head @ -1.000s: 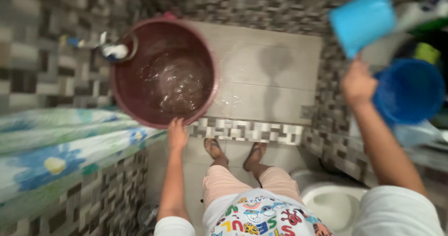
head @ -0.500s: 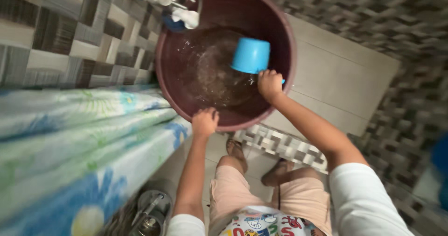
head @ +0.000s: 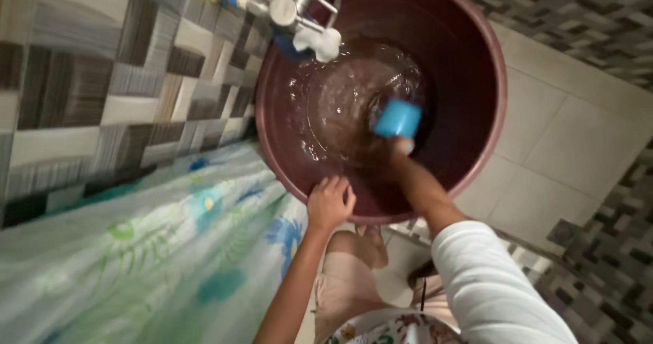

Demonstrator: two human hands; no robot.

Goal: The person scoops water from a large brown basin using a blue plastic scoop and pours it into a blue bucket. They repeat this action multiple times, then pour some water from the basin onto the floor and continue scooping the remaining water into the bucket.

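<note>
A large maroon bucket stands on the tiled floor, partly filled with rippling water. My left hand grips the bucket's near rim. My right hand reaches down inside the bucket and holds a small blue dipper, which is dipped into the water. The right hand is partly under the water and blurred. A tap with a white handle sticks out from the wall over the bucket's far rim.
A flower-patterned curtain hangs at the left. A mosaic tile wall is behind it. Pale floor tiles lie right of the bucket, with dark mosaic tiles beyond. My legs and feet are below.
My right hand brought the blue dipper from the upper right down into the bucket and pushed it into the water. My left hand stayed on the rim. The view moved closer.
</note>
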